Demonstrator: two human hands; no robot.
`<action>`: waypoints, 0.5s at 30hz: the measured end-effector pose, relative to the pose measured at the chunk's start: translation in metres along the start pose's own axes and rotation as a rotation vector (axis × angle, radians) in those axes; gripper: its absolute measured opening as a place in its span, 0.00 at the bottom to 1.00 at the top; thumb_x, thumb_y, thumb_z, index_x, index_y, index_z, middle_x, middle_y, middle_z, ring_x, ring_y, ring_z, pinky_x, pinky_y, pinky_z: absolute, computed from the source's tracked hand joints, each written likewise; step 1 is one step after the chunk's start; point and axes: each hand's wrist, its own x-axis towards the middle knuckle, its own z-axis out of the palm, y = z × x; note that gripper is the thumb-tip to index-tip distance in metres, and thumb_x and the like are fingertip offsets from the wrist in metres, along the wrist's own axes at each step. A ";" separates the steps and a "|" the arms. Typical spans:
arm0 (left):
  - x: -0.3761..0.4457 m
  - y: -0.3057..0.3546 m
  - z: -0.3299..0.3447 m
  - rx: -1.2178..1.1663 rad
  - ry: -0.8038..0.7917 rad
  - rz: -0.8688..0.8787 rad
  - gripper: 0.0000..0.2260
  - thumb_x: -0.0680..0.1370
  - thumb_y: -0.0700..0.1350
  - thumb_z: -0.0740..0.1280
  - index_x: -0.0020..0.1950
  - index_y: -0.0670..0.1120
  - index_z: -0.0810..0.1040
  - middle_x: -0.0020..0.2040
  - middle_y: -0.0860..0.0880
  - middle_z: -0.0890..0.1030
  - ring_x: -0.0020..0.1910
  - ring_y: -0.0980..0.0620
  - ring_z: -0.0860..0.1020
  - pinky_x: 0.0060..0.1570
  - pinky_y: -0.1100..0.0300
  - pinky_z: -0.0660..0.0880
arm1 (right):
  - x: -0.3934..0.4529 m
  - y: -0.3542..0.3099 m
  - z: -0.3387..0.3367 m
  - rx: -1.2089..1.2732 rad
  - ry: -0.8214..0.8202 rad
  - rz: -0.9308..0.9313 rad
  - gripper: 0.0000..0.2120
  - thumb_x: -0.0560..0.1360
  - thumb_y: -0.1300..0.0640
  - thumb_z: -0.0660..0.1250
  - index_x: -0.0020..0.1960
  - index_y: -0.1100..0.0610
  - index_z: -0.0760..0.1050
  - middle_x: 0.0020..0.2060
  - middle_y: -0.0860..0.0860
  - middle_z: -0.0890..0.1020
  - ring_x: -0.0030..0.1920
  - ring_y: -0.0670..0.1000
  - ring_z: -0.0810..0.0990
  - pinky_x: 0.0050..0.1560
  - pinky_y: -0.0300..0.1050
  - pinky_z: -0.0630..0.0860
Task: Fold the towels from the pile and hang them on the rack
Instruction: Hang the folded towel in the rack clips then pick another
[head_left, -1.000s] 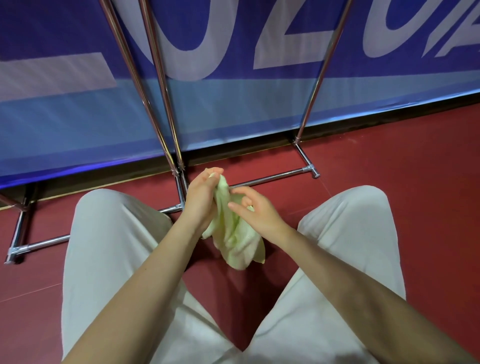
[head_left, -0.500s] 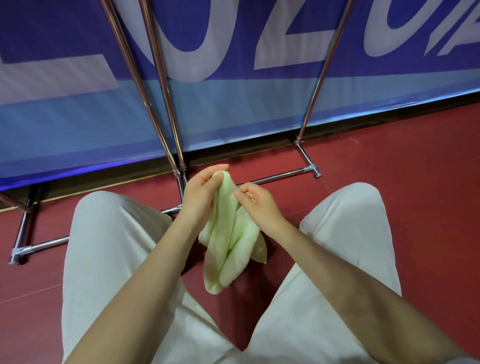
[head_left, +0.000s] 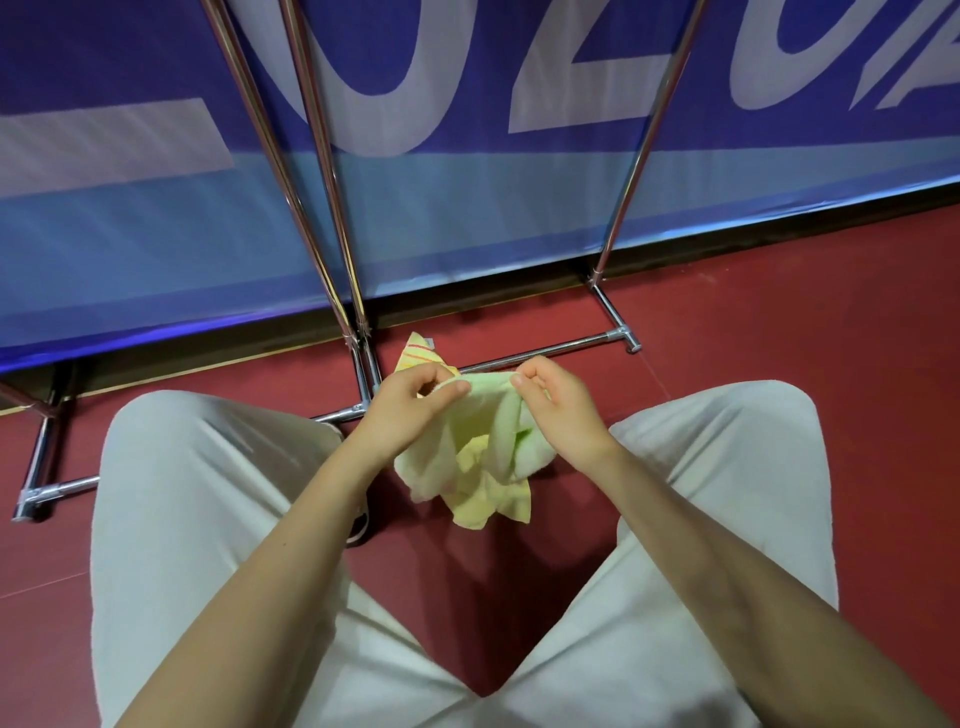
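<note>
Head view: left hand (head_left: 410, 410) and right hand (head_left: 558, 410), fingers curled, pinch the green towel (head_left: 475, 457) between the knees.

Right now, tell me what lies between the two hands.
In the head view, a taut top edge of the green towel spans from the left hand to the right hand; both pinch it.

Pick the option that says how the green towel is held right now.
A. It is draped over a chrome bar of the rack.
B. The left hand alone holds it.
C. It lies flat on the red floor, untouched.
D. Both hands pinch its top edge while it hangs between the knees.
D: the left hand and right hand each pinch the top edge of the green towel, which hangs crumpled above the floor.
</note>
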 end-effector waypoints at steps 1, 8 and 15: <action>-0.001 0.002 0.002 -0.093 0.022 0.001 0.09 0.77 0.45 0.70 0.38 0.47 0.76 0.35 0.55 0.74 0.34 0.61 0.70 0.39 0.65 0.67 | -0.001 0.002 -0.001 -0.001 0.012 0.005 0.06 0.80 0.59 0.62 0.45 0.59 0.74 0.34 0.52 0.75 0.32 0.42 0.70 0.35 0.33 0.68; -0.002 0.004 0.012 -0.190 -0.010 -0.048 0.09 0.76 0.41 0.71 0.39 0.48 0.74 0.37 0.49 0.74 0.36 0.55 0.71 0.38 0.64 0.67 | -0.004 0.014 -0.003 0.027 0.058 0.055 0.08 0.79 0.60 0.63 0.42 0.54 0.74 0.34 0.48 0.75 0.33 0.38 0.71 0.38 0.31 0.68; 0.004 -0.008 0.007 0.140 0.073 0.032 0.10 0.74 0.44 0.74 0.38 0.52 0.73 0.32 0.56 0.71 0.31 0.61 0.68 0.34 0.68 0.65 | 0.000 0.015 -0.005 0.052 0.085 0.045 0.06 0.79 0.60 0.63 0.43 0.58 0.75 0.35 0.50 0.76 0.35 0.40 0.70 0.39 0.31 0.68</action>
